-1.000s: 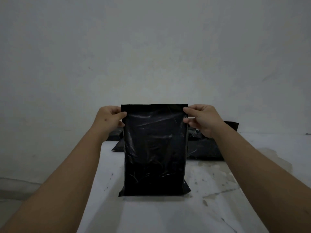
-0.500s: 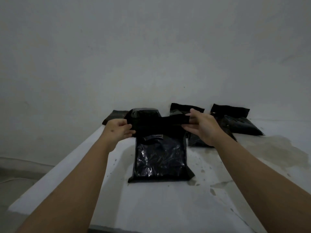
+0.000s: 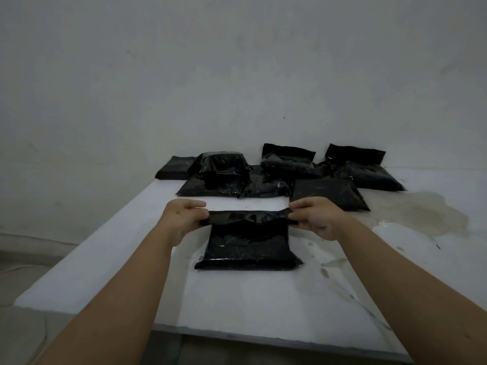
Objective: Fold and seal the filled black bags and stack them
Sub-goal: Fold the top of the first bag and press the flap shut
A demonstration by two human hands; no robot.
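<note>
A filled black bag [image 3: 247,246] lies flat on the white table [image 3: 237,299], its bottom edge toward me. Its top flap [image 3: 245,216] is folded over toward me. My left hand [image 3: 184,216] pinches the flap's left end and my right hand [image 3: 316,216] pinches its right end. Several other black bags lie at the back: a stack of sealed bags [image 3: 221,172] left of centre, a flat bag [image 3: 328,193] just beyond my right hand, and bags with upright open flaps [image 3: 288,160] [image 3: 361,167] against the wall.
A grey wall [image 3: 237,75] rises directly behind the bags. A wet stain [image 3: 421,214] spreads over the table's right side. The table's left edge [image 3: 87,246] drops to the floor, where a thin cord [image 3: 15,268] lies.
The bag went from held upright in front of me to lying flat on the table. Both hands came down with its top, and the flap now folds over.
</note>
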